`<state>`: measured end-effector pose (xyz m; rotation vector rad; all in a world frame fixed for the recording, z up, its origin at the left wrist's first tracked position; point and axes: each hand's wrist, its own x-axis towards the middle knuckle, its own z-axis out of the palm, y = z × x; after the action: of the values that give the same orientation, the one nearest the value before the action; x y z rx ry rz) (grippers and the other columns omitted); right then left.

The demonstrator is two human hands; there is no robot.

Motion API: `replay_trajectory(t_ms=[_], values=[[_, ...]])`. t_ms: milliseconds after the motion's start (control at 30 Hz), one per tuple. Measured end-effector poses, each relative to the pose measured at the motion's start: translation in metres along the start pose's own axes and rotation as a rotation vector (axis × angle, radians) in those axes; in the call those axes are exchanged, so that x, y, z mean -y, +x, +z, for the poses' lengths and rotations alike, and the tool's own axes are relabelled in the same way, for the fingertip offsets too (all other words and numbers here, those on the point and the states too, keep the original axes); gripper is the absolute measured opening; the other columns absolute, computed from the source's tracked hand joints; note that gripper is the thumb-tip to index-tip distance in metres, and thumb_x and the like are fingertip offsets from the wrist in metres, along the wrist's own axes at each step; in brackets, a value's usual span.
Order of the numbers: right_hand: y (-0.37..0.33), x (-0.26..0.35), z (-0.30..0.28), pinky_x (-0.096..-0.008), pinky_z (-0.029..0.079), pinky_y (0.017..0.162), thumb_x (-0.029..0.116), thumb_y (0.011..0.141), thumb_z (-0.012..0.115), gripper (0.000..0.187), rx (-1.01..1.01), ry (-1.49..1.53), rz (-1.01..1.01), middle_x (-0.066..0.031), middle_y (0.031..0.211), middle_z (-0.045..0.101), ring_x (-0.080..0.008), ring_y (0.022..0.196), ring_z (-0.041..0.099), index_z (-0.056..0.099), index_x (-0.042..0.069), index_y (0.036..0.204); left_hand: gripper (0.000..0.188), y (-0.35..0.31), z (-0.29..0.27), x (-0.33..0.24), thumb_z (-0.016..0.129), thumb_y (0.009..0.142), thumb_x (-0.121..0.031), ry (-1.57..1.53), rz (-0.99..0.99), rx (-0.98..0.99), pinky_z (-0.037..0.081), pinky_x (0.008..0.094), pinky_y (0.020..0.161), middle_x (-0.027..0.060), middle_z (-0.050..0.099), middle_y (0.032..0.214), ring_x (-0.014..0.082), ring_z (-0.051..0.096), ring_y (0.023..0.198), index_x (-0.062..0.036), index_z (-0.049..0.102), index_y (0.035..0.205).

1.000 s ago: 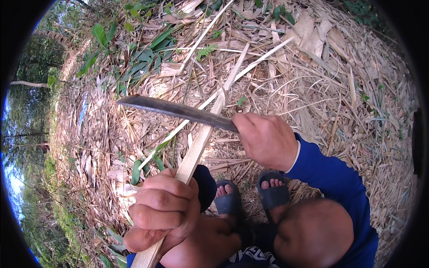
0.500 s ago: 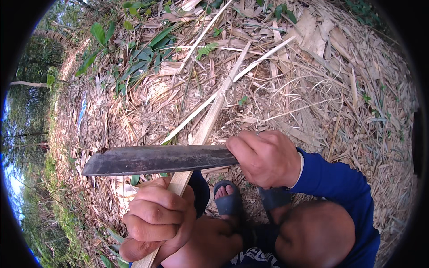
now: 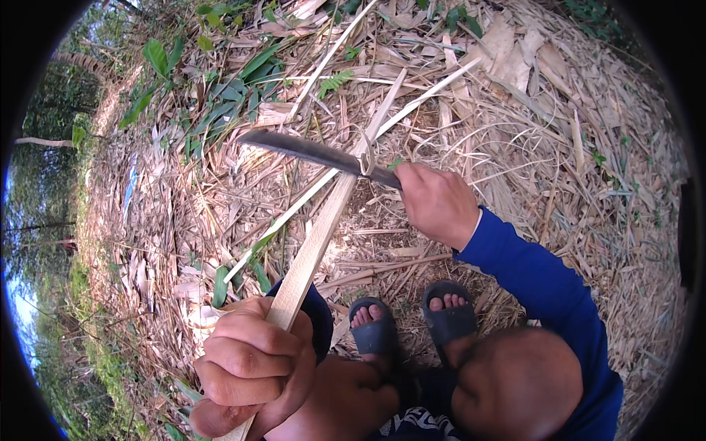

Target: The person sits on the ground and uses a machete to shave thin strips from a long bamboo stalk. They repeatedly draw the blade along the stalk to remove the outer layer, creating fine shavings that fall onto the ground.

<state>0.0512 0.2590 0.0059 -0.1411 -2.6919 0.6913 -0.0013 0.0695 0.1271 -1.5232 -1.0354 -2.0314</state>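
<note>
My left hand [image 3: 248, 361] is wrapped around the near end of a long pale bamboo strip [image 3: 321, 234], which slants away from me toward the far ground. In my right hand [image 3: 439, 204] is a machete [image 3: 305, 151], its handle hidden by my fingers. The dark blade lies across the strip well ahead of my left hand, its tip pointing left. A thin curled shaving [image 3: 369, 156] stands up where blade and strip meet.
Crossing beneath the held strip is a thinner pale strip [image 3: 426, 99] on the ground. Dry leaves, sheaths and curly shavings [image 3: 507, 151] cover the ground. My sandalled feet [image 3: 373, 323] are below. Green plants [image 3: 220, 110] grow at the far left.
My right hand has moved the machete away from me along the strip, from just ahead of my left hand to farther out. The left hand keeps its hold, almost unmoved.
</note>
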Motion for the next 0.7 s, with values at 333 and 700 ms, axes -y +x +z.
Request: replay_trajectory(t_ms=[333,700], values=[[-0.011,0.050,-0.035,-0.0451,0.052,0.050,0.008,0.081,0.052,0.008,0.031,0.209,-0.187,-0.0150,0.067,0.056,-0.0343,0.058,0.064,0.049,0.002,0.086,0.045,-0.005,-0.011,-0.011,0.066,0.061,0.017,-0.022,-0.014,-0.102,0.035,0.0237,0.038,-0.0024,0.042,0.047,0.0086,0.041,0.035,-0.0144,0.034,0.066],[0.000,0.037,-0.034,-0.0466,0.053,0.054,0.007,0.083,0.050,0.007,0.054,0.144,-0.108,-0.0173,0.071,0.060,-0.0361,0.060,0.064,0.049,0.001,0.087,0.045,-0.008,-0.011,-0.014,0.065,0.062,0.016,-0.069,-0.050,-0.124,0.031,0.0230,0.039,-0.0034,0.041,0.042,0.0083,0.042,0.035,-0.0160,0.034,0.055]])
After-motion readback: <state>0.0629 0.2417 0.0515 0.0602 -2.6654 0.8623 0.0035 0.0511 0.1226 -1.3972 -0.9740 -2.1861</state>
